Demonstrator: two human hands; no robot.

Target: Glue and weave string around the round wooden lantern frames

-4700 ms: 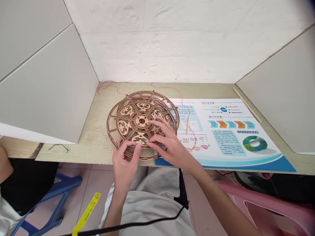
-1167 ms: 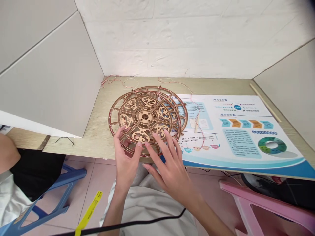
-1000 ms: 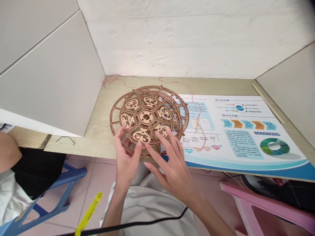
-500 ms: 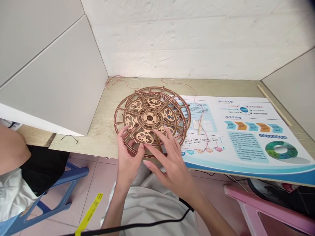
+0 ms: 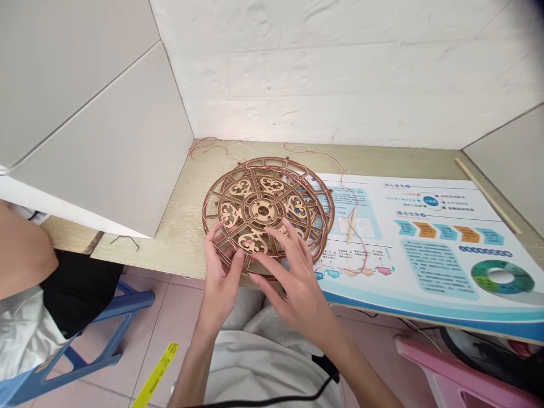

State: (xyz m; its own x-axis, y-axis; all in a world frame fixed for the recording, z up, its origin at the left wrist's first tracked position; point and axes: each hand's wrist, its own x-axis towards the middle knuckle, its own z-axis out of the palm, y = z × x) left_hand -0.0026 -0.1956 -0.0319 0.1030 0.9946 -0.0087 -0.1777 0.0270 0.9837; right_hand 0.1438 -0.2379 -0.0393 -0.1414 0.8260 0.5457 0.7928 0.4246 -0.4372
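Observation:
A brown wooden wheel [image 5: 262,211] with cut-out scroll ornaments, spokes and a round hub lies over a second ring [image 5: 325,249] at the table's near edge. Red and white wires run along the rims. My left hand [image 5: 225,272] is closed on the near left rim, thumb on top and the other fingers around the edge and partly hidden. My right hand [image 5: 293,272] rests on the near right part with its fingers spread over the scrollwork. Its thumb is close to the front rim, and whether it touches is hard to tell.
A printed poster [image 5: 450,266] covers the right side of the table. Loose red and white wires [image 5: 340,164] trail behind and beside the wheel. A wooden strip [image 5: 488,195] lies far right. Grey panels [image 5: 127,130] stand left. Another person's arm [image 5: 25,255] shows beyond them.
The whole view has shifted slightly, with the scene lower and to the right. My right thumb has come nearer the front rim. My left hand keeps its grip on the wheel.

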